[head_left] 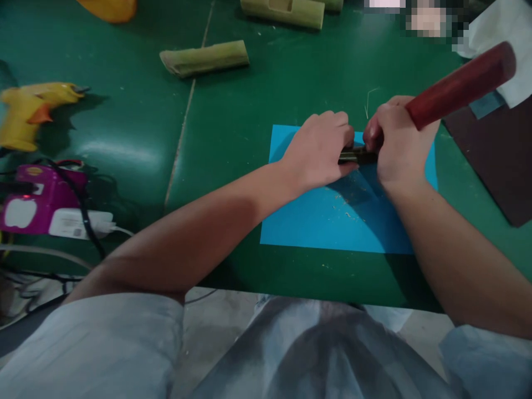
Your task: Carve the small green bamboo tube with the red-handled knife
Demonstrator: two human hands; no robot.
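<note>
Over a blue sheet on the table, both my hands are close together. My right hand is wrapped round a tool with a thick, dark red handle, which slants up to the right; its working end is hidden by my fingers. My left hand is closed on a dark, narrow, stick-like piece that spans the short gap between the hands. Whether this piece is part of the tool is not clear. Small pale shavings lie on the sheet just below.
A cut bamboo piece and a notched bamboo tube lie farther back on the green table. To the left are a yellow glue gun, a purple box and cables. A dark board lies at the right.
</note>
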